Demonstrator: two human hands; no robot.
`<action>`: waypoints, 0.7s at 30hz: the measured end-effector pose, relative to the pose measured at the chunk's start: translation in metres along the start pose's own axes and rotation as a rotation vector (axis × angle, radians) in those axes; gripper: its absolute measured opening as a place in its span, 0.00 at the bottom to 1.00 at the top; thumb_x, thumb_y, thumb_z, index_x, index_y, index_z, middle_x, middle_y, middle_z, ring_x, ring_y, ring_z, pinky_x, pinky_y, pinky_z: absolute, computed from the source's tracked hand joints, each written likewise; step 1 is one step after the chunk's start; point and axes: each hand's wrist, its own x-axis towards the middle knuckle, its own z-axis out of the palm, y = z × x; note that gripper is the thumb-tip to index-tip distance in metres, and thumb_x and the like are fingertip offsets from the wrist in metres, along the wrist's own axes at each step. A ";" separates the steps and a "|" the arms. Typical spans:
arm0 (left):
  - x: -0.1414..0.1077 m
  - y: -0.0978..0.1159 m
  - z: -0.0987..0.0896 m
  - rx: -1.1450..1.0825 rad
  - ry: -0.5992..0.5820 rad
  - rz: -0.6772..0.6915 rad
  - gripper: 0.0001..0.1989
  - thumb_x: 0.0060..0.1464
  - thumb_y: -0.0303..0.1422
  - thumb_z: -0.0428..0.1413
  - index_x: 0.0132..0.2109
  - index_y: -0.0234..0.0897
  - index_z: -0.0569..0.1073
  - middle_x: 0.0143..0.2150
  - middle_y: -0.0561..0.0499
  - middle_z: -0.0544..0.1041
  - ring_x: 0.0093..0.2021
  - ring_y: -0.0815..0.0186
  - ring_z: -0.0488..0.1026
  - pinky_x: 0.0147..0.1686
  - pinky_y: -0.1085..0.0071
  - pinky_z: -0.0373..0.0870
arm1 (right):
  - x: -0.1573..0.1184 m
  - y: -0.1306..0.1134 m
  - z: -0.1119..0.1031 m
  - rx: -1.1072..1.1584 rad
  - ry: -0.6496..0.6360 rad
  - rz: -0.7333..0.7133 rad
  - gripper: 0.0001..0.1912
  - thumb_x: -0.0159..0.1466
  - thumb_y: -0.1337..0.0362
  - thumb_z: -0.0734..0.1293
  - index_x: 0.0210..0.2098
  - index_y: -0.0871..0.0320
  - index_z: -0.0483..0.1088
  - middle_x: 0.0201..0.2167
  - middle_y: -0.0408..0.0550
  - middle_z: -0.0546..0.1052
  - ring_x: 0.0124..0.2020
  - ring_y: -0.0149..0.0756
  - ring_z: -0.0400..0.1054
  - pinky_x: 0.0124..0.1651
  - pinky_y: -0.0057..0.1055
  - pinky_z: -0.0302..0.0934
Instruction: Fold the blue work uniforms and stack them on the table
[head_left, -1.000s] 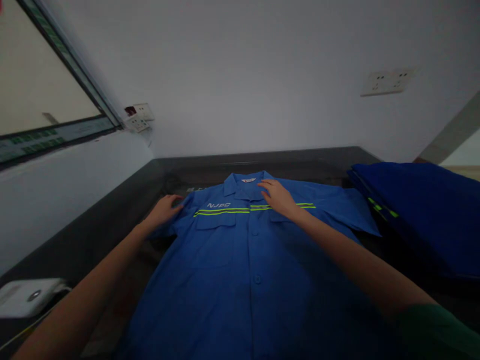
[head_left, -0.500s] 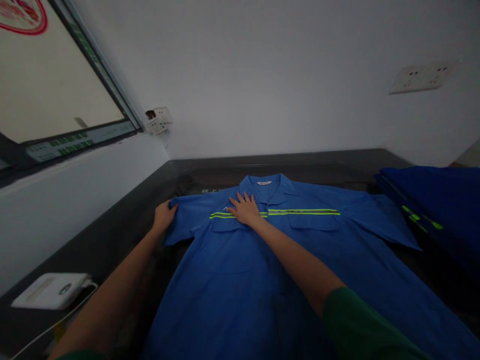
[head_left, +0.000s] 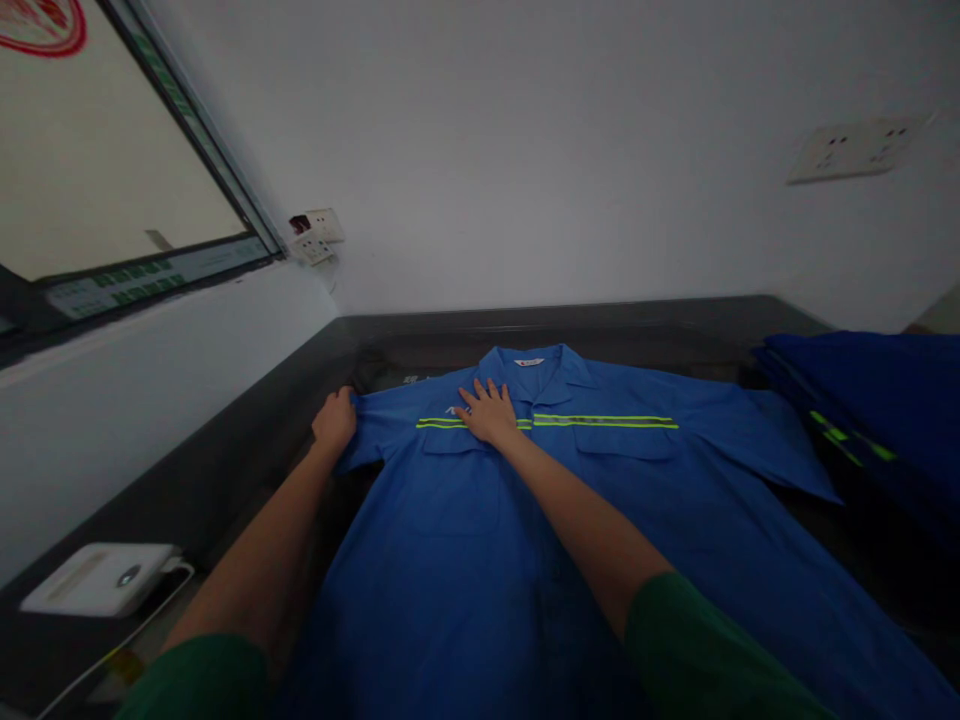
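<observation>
A blue short-sleeved work shirt (head_left: 450, 500) lies spread front up on a dark table, its collar toward the wall. Yellow-green stripes cross its chest above two flap pockets. At the end of the sleeve on the left, my left hand (head_left: 334, 418) is closed on the cloth; its fingertips are partly hidden. My right hand (head_left: 490, 412) rests flat on the chest just below the collar, fingers spread, partly covering a small white print and the stripe.
Folded dark blue garments (head_left: 877, 390) are stacked at the right. A white device (head_left: 101, 580) with a cable lies at the lower left of the dark table (head_left: 247, 460). Behind it is a white wall with sockets (head_left: 315, 238); a window (head_left: 112, 160) is at the left.
My left hand has moved slightly up and away with the sleeve end, and the sleeve edge has shifted with it. My right hand stays flat on the chest.
</observation>
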 end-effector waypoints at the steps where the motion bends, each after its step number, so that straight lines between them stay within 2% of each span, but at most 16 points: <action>1: -0.005 0.006 -0.004 0.036 0.053 0.030 0.24 0.61 0.29 0.43 0.63 0.36 0.63 0.57 0.33 0.69 0.55 0.45 0.67 0.50 0.49 0.64 | -0.001 0.000 -0.001 -0.001 0.002 -0.001 0.30 0.69 0.47 0.52 0.66 0.51 0.56 0.68 0.54 0.53 0.69 0.55 0.41 0.66 0.57 0.33; 3: -0.015 0.027 -0.009 0.065 0.139 0.136 0.25 0.60 0.26 0.42 0.64 0.38 0.61 0.60 0.35 0.66 0.60 0.46 0.62 0.55 0.46 0.58 | -0.002 -0.002 -0.002 -0.003 0.013 -0.008 0.30 0.69 0.47 0.52 0.65 0.52 0.57 0.68 0.54 0.53 0.69 0.55 0.41 0.65 0.58 0.34; 4: -0.021 0.041 -0.010 0.043 0.137 0.215 0.25 0.60 0.26 0.43 0.64 0.38 0.62 0.61 0.36 0.65 0.61 0.48 0.61 0.57 0.47 0.55 | -0.003 -0.003 -0.003 -0.006 0.027 -0.016 0.29 0.69 0.48 0.53 0.65 0.52 0.58 0.68 0.54 0.54 0.69 0.54 0.41 0.65 0.58 0.35; 5: -0.027 0.057 -0.009 -0.001 0.094 0.304 0.24 0.61 0.27 0.44 0.63 0.39 0.64 0.62 0.39 0.65 0.62 0.51 0.60 0.59 0.49 0.54 | -0.004 -0.004 -0.004 -0.010 0.043 -0.028 0.28 0.69 0.49 0.53 0.65 0.52 0.58 0.68 0.53 0.53 0.69 0.53 0.41 0.65 0.58 0.35; 7: -0.040 0.086 -0.002 -0.101 -0.071 0.456 0.22 0.62 0.33 0.44 0.61 0.41 0.66 0.64 0.43 0.65 0.63 0.54 0.60 0.61 0.53 0.54 | -0.006 -0.005 -0.005 -0.016 0.059 -0.048 0.27 0.69 0.50 0.53 0.64 0.52 0.59 0.68 0.52 0.54 0.69 0.51 0.41 0.65 0.58 0.35; 10: -0.055 0.107 0.014 -0.166 -0.233 0.518 0.24 0.65 0.39 0.41 0.66 0.45 0.61 0.68 0.45 0.58 0.68 0.54 0.53 0.62 0.50 0.51 | -0.006 -0.003 -0.006 -0.021 0.012 -0.047 0.28 0.70 0.50 0.52 0.65 0.52 0.58 0.68 0.53 0.54 0.69 0.50 0.43 0.66 0.57 0.35; 13: -0.058 0.091 0.024 -0.150 -0.253 0.491 0.26 0.65 0.43 0.40 0.68 0.48 0.54 0.71 0.47 0.51 0.70 0.53 0.47 0.64 0.47 0.46 | -0.005 0.000 -0.006 -0.028 -0.045 -0.038 0.29 0.70 0.48 0.51 0.66 0.51 0.56 0.69 0.52 0.53 0.69 0.49 0.42 0.66 0.55 0.33; 18: -0.046 0.018 0.023 -0.065 -0.241 0.382 0.28 0.65 0.45 0.38 0.69 0.48 0.51 0.71 0.46 0.49 0.70 0.53 0.46 0.63 0.45 0.45 | -0.006 0.001 -0.005 -0.032 -0.028 -0.048 0.28 0.70 0.49 0.51 0.66 0.51 0.56 0.68 0.52 0.53 0.69 0.50 0.43 0.66 0.56 0.34; 21: -0.040 -0.015 0.020 -0.033 -0.255 0.356 0.28 0.65 0.45 0.36 0.69 0.48 0.50 0.72 0.47 0.47 0.70 0.53 0.44 0.63 0.43 0.43 | -0.008 0.000 -0.006 -0.021 -0.015 -0.060 0.28 0.70 0.49 0.52 0.65 0.52 0.57 0.68 0.53 0.54 0.69 0.50 0.43 0.66 0.56 0.35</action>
